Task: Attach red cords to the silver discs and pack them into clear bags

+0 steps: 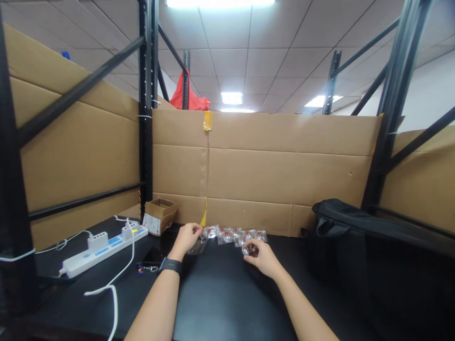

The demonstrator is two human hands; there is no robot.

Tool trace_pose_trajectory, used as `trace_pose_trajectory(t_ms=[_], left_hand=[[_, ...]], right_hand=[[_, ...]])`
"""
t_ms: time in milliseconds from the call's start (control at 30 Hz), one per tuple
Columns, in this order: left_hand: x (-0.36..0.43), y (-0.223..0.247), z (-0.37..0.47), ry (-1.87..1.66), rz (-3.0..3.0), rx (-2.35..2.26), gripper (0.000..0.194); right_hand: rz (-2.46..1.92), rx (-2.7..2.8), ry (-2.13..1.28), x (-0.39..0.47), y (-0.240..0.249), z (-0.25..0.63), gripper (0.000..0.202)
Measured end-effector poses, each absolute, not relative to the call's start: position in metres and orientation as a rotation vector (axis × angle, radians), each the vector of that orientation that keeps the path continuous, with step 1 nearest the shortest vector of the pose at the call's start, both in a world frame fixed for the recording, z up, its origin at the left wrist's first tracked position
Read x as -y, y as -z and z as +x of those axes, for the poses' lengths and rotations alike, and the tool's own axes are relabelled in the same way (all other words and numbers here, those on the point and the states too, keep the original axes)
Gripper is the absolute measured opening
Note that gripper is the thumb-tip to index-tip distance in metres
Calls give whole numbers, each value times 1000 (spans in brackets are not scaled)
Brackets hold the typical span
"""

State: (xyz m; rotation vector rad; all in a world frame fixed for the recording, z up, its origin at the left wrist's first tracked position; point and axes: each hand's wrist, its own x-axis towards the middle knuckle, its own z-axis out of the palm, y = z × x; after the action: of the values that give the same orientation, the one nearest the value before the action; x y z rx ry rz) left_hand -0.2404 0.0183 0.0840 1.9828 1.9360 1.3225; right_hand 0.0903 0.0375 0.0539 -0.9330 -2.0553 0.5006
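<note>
My left hand [186,240], with a dark watch on the wrist, is closed in a pinch at the far edge of a clear plastic bag [197,247] on the black table. My right hand [265,259] curls its thumb and fingers around a small round shiny item [246,250]; its exact kind is unclear, and the fingers hide part of it. Just beyond both hands, several small clear packets [227,235] with silvery round contents and red spots lie in a row along the cardboard wall.
A white power strip [103,252] with plugs and a white cable [114,308] lies on the left. Behind it stands a small open cardboard box [159,217]. A dark phone [153,256] and keychain [151,268] are near my left wrist. A large black bag [384,265] occupies the right side.
</note>
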Motion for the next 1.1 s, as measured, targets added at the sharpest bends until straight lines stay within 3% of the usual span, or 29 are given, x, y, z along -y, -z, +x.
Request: trace_pose_trajectory(t_ms=[200,333,467,833,1100], left_hand=[[-14,-81,-239,-1229,1946,-2042,21],[-13,-82,-209,-1185,2110,-1734,22],[-12,-73,-169,-919,2272,-1318,15],[-7,-66,-156,-539,2295,-1163,17],[-1,-70,-154,-467,2182,-996,23]], right_hand=[[-890,2150,-489,-28,-56,82,26],[-895,2186,-452,-27,-54,79,26],[-888,2167,-457,-30,-53,81,27],[-773,2284,-711,-22,-59,84,34],[-786,2409,-578,-16,-59,78,25]])
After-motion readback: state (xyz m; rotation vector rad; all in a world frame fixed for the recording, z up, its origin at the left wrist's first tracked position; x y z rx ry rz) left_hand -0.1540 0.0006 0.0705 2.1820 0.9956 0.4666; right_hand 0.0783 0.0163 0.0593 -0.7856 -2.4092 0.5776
